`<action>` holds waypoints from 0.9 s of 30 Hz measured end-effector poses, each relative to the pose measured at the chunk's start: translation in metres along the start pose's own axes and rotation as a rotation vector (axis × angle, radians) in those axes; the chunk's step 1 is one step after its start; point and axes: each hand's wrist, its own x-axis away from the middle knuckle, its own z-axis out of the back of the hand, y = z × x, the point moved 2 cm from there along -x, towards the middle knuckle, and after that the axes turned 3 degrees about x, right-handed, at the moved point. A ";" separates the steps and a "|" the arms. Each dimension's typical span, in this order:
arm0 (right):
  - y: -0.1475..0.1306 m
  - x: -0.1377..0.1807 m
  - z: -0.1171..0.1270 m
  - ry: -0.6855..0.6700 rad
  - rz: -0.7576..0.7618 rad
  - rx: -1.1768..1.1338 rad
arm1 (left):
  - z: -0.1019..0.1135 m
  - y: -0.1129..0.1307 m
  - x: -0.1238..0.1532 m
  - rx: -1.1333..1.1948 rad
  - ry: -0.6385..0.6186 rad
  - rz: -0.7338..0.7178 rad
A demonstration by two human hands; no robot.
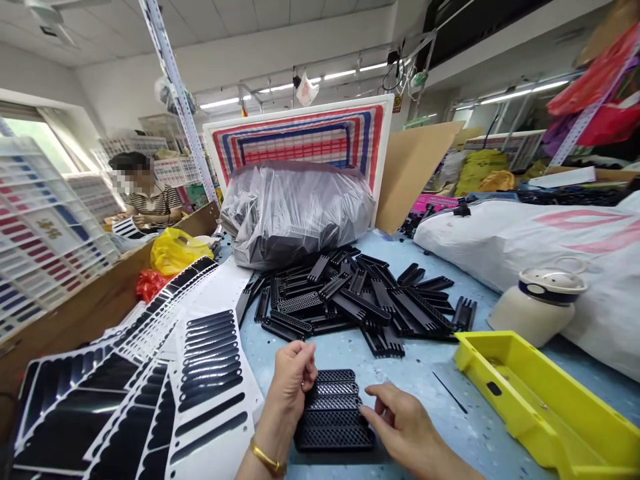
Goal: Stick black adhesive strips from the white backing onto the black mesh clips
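A small stack of black perforated plastic strips (334,413) lies on the light blue table (440,380) right in front of me. My left hand (291,375), with a gold bangle on the wrist, is curled at the stack's upper left corner, fingertips pinched on its edge. My right hand (395,417) rests at the stack's right side, fingers bent and touching the strips. Beyond the stack spreads a loose pile of black strips (355,300).
White sticker sheets with black oblong labels (200,373) fan out on the left. A yellow plastic tray (545,400) lies at the right, a white jar (537,303) behind it. A grey plastic bag (295,210) stands at the back. Another person (145,193) sits far left.
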 end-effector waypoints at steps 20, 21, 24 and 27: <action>0.003 0.000 -0.020 0.055 0.039 -0.115 | 0.004 -0.026 0.027 -1.056 -0.329 -0.685; 0.004 -0.003 -0.019 0.046 0.021 -0.127 | 0.004 -0.026 0.029 -1.039 -0.332 -0.681; 0.006 -0.013 -0.013 0.067 -0.024 -0.125 | 0.004 -0.021 0.035 -0.927 -0.338 -0.638; 0.005 -0.022 -0.011 0.095 -0.017 -0.081 | 0.005 -0.013 0.040 -0.808 -0.283 -0.553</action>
